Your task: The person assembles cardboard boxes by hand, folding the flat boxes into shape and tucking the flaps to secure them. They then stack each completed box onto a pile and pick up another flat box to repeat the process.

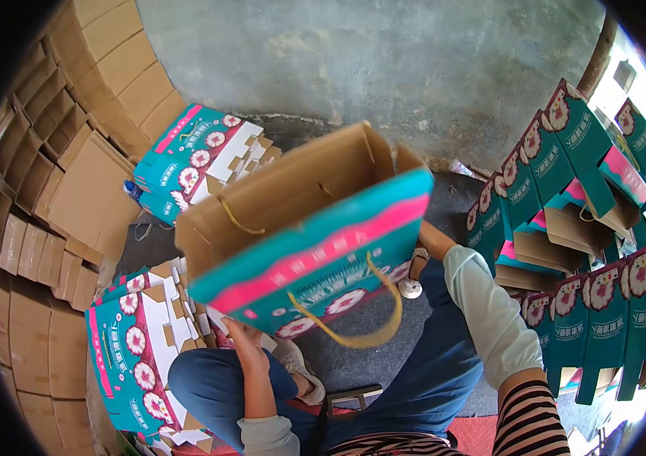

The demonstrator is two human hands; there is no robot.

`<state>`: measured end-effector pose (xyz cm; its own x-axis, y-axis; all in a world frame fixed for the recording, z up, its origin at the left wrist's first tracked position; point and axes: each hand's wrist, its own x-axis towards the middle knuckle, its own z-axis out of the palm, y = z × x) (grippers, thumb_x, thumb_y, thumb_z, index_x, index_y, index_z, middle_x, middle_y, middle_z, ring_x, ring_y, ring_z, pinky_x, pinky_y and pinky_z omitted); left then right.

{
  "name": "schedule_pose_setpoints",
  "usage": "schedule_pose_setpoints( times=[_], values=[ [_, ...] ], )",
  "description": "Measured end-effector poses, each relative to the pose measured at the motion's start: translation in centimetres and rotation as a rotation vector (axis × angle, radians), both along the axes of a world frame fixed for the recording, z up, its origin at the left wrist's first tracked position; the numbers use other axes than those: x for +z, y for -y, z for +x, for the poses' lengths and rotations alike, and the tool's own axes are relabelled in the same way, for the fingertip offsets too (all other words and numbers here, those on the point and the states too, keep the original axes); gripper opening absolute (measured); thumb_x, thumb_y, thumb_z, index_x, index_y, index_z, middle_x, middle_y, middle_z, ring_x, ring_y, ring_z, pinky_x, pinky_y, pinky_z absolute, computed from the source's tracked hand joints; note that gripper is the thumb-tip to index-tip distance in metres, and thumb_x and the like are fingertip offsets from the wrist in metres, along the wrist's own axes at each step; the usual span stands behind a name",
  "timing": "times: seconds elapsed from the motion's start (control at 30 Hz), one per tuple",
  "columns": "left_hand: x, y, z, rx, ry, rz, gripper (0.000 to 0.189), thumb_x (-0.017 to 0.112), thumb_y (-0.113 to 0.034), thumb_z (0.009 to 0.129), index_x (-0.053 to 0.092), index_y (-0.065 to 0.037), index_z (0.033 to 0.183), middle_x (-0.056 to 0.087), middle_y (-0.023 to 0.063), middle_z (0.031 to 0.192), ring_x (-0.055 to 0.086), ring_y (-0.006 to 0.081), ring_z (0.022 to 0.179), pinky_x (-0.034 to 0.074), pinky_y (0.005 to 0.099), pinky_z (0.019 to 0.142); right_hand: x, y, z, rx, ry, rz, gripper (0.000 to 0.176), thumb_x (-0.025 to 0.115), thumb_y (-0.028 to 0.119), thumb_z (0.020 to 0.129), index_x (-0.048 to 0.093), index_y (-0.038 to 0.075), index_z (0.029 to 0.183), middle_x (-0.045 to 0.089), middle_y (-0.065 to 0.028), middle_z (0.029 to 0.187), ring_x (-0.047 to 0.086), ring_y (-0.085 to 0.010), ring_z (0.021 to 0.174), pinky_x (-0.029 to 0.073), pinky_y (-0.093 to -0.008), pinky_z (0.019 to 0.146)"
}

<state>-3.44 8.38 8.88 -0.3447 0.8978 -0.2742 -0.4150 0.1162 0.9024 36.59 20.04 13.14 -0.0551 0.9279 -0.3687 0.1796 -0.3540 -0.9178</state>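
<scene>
A teal and pink cardboard box (315, 251) with printed round flowers is held up over my lap, tilted, its open brown inside facing up. A yellow cord handle (349, 340) hangs from its near side, and another cord lies inside. My left hand (245, 343) is at the lower left corner of the box, fingers partly hidden behind it. At the right end, my right hand (435, 242) reaches behind the box, with its fingers mostly hidden.
Flat printed cartons (136, 342) are stacked at the left, with another stack (178, 163) behind. Brown boxes (30, 334) line the far left. Teal boxes (566, 152) are piled at the right. A grey wall (368, 61) stands ahead.
</scene>
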Motion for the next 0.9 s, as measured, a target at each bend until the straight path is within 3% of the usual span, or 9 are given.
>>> schedule_pose_setpoints(
  times=[0.13,0.3,0.37,0.43,0.5,0.57,0.67,0.77,0.9],
  values=[
    [-4.2,1.1,-0.4,0.082,-0.038,-0.116,0.052,0.041,-0.052,0.095,0.046,-0.012,0.129,0.053,0.0078,0.124,0.052,0.0217,0.113,0.044,0.0393,0.092,-2.3,1.3,1.9,0.222,0.088,0.027,0.064,0.051,0.053,0.089,0.046,0.009,0.136,0.053,-0.0139,0.132,0.050,-0.0306,0.119,0.039,-0.0500,0.099],
    [-8.7,2.3,-1.8,-0.112,0.080,-0.178,0.048,0.046,-0.048,0.093,0.050,-0.013,0.126,0.055,0.0020,0.122,0.050,0.0176,0.115,0.040,0.0411,0.093,-3.5,0.9,2.7,0.335,0.053,-0.116,0.058,0.051,0.051,0.089,0.052,0.010,0.130,0.054,-0.0126,0.130,0.050,-0.0299,0.119,0.040,-0.0492,0.097],
    [-9.0,2.8,-1.7,-0.153,0.060,-0.203,0.049,0.047,-0.046,0.092,0.050,-0.012,0.128,0.057,0.0008,0.121,0.049,0.0158,0.114,0.037,0.0419,0.093,-5.7,-0.2,3.1,0.281,0.042,-0.150,0.055,0.050,0.051,0.090,0.055,0.010,0.127,0.055,-0.0120,0.129,0.051,-0.0297,0.118,0.040,-0.0489,0.096],
    [-6.1,2.1,0.5,-0.117,-0.042,-0.244,0.049,0.045,-0.044,0.094,0.051,-0.010,0.129,0.057,0.0032,0.120,0.051,0.0167,0.112,0.037,0.0432,0.094,-6.2,-0.5,2.9,0.195,0.071,-0.225,0.055,0.050,0.051,0.090,0.057,0.009,0.125,0.056,-0.0123,0.128,0.052,-0.0295,0.117,0.041,-0.0473,0.095],
    [-4.5,1.2,1.9,-0.138,-0.201,-0.251,0.046,0.043,-0.041,0.094,0.052,-0.009,0.127,0.057,0.0043,0.119,0.052,0.0181,0.111,0.039,0.0397,0.095,-4.4,-0.2,2.0,0.106,0.142,-0.345,0.056,0.049,0.051,0.090,0.058,0.008,0.124,0.056,-0.0136,0.128,0.053,-0.0295,0.116,0.041,-0.0444,0.095],
    [-3.3,0.9,2.5,-0.190,-0.333,-0.164,0.044,0.044,-0.038,0.096,0.052,-0.007,0.127,0.056,0.0060,0.120,0.053,0.0180,0.107,0.039,0.0305,0.095,-4.2,-0.3,1.8,0.164,0.311,-0.157,0.059,0.049,0.052,0.089,0.059,0.006,0.123,0.057,-0.0157,0.126,0.054,-0.0303,0.115,0.041,-0.0409,0.096],
    [-2.4,0.8,3.3,-0.190,-0.515,0.112,0.043,0.053,-0.030,0.095,0.052,0.000,0.126,0.057,0.0099,0.119,0.053,0.0182,0.108,0.041,0.0290,0.092,-1.6,0.1,-0.1,0.246,0.495,-0.023,0.062,0.049,0.054,0.089,0.059,0.003,0.122,0.058,-0.0193,0.123,0.056,-0.0332,0.112,0.041,-0.0382,0.097],
    [-2.1,0.7,4.1,-0.218,-0.617,0.149,0.040,0.055,-0.029,0.094,0.056,0.000,0.121,0.058,0.0131,0.117,0.055,0.0215,0.106,0.042,0.0309,0.091,0.6,0.9,-1.8,0.407,0.664,0.069,0.059,0.050,0.052,0.089,0.061,0.002,0.118,0.060,-0.0215,0.118,0.057,-0.0363,0.110,0.042,-0.0397,0.095],
    [-1.8,-0.4,4.5,-0.494,-0.946,0.106,0.038,0.056,-0.031,0.093,0.060,0.001,0.114,0.059,0.0187,0.115,0.056,0.0284,0.106,0.043,0.0347,0.091,-2.0,1.2,-1.9,0.670,0.926,0.287,0.050,0.057,0.045,0.085,0.064,0.003,0.112,0.063,-0.0197,0.112,0.060,-0.0356,0.104,0.044,-0.0428,0.091]
  ],
)
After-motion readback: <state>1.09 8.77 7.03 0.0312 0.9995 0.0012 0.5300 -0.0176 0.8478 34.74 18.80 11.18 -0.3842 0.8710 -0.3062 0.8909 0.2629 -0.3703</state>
